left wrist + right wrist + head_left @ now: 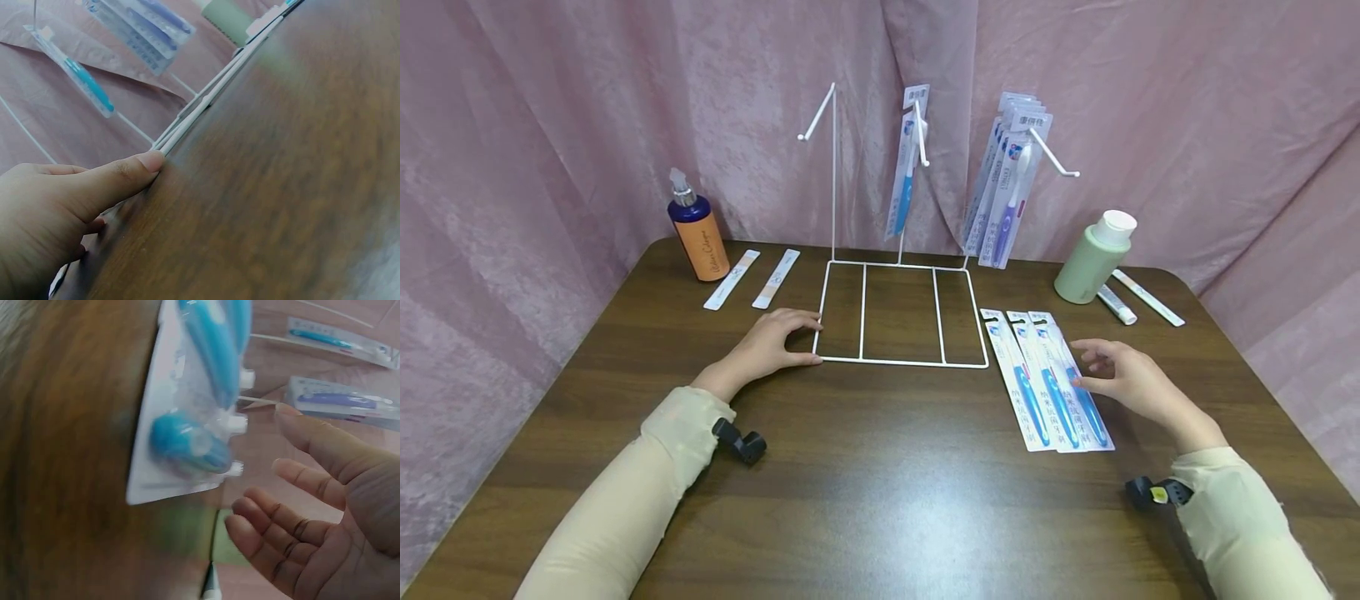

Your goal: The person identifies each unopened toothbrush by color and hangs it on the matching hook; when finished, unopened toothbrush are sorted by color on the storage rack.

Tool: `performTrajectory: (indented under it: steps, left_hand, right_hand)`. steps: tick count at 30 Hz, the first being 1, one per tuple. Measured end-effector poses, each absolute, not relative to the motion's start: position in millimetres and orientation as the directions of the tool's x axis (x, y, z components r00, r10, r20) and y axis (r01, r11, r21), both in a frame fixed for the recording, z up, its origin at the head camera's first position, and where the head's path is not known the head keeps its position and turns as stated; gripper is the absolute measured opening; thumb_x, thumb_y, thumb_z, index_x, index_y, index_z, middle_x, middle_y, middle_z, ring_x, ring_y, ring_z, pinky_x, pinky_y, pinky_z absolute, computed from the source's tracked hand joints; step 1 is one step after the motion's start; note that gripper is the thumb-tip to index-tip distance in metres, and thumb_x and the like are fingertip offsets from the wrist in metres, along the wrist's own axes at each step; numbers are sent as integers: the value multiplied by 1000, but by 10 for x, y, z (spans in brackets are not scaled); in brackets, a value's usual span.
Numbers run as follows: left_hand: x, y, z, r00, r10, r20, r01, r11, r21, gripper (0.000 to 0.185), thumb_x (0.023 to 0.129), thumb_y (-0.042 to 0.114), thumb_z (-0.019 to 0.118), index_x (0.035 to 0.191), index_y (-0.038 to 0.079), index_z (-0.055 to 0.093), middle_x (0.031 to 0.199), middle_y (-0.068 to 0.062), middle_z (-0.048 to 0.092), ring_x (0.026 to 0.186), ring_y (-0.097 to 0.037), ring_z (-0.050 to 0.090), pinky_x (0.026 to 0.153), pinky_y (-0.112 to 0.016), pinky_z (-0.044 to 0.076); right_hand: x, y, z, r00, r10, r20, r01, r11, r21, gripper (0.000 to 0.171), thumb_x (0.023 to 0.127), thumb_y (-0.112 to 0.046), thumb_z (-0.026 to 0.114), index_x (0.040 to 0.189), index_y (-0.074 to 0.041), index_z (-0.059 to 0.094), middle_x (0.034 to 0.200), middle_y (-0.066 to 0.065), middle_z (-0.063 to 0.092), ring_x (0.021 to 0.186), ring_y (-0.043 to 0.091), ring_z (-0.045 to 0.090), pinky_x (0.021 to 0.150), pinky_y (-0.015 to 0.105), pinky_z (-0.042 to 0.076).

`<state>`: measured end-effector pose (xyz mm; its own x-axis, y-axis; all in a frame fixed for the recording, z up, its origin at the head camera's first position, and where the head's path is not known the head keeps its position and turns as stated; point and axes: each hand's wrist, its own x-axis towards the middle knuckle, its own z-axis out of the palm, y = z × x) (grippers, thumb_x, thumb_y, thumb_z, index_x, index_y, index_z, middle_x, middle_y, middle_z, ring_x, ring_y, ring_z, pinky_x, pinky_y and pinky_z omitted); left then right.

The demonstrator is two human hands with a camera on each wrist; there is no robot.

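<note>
- The left hand (771,343) rests on the brown table (865,467) at the front left corner of the white wire rack (901,315). The fingers are lightly bent and they touch the wire of the base; the left wrist view shows the thumb (128,174) pressed against the corner of the wire. The hand does not grasp anything.
- The right hand (1123,379) hovers just over the right edge of three toothbrush packs (1048,379) that lie side by side on the table, to the right of the rack. Its fingers (294,522) are spread and relaxed, and it holds nothing. I cannot tell if a fingertip touches the nearest pack.
- The packs on the table have blue toothbrushes inside and lie with their card tops toward the rack.
- The rack has three hooks on tall posts. The left hook (817,112) is bare, the middle hook carries one hanging pack (906,167), and the right hook carries a bunch of packs (1009,179).
- At the back left stands an orange pump bottle (697,229), and two narrow white strips (754,278) lie just beside it.
- At the back right stands a green bottle (1093,256) with a white cap, with a small tube (1117,305) and a long thin pack (1147,297) near it.
- A pink curtain (550,125) hangs behind the table.
</note>
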<state>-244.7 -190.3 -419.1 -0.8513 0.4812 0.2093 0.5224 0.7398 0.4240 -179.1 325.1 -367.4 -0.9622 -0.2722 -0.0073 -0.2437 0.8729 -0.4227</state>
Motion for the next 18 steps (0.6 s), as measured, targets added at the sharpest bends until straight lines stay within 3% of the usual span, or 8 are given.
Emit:
performTrajectory:
  steps: [5, 18]
  left_hand:
    - [-2444, -1902, -4185, -850, 484, 208, 525, 742, 418, 55, 76, 39, 80, 120, 10, 65, 139, -10, 56, 130, -34, 46, 110, -56, 30]
    - [-2458, -1903, -4185, -852, 483, 203, 522, 748, 410, 56, 76, 38, 80, 121, 10, 64, 139, -10, 56, 131, -34, 46, 110, -56, 30]
  right_hand:
    - [-1859, 3251, -3748, -960, -268, -85, -215, 895, -391, 64, 81, -28, 76, 132, 2, 52, 108, 20, 64, 94, 30, 60, 79, 48, 49]
    - [-1938, 3151, -3779, -963, -216, -160, -150, 926, -348, 74, 79, -29, 77, 132, 13, 46, 100, 24, 64, 84, 27, 59, 73, 44, 48]
